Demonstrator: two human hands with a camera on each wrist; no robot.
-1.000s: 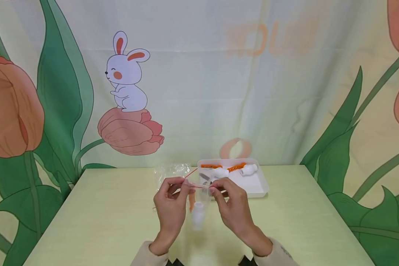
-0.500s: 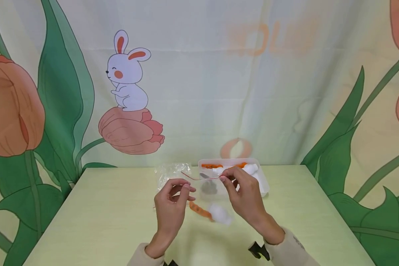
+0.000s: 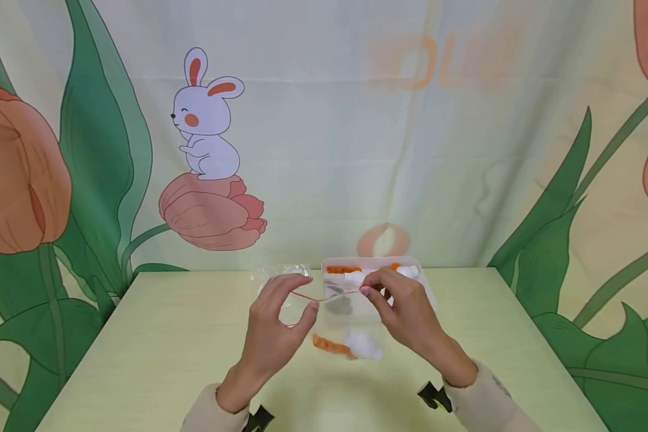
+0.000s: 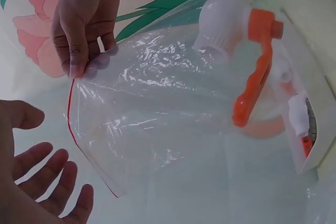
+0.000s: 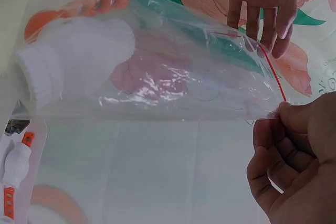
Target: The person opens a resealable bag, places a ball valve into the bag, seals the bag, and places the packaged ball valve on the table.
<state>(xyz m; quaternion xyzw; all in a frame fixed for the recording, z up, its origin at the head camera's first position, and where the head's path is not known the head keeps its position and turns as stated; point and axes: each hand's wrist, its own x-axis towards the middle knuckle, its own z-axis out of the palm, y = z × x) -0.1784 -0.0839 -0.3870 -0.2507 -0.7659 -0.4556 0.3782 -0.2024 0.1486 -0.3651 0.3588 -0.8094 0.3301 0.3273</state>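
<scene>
My right hand pinches the top corner of a clear zip bag with a red strip along its opening. Inside the bag hang a white ribbed plastic fitting and an orange handle with a row of holes. In the head view, the white fitting and handle look blurred below the hands. My left hand is beside the bag's other end, thumb and fingers spread apart around the red strip. Its fingers stand clear of the strip in the left wrist view.
A white tray behind the hands holds more white fittings, orange handles and grey pieces. More clear plastic bags lie left of the tray, partly behind my left hand. A printed curtain hangs behind the table.
Both hands pinched the bag's top a second ago; my left hand has since let go and spread its fingers. My right hand has moved right, and the bag's contents have swung right.
</scene>
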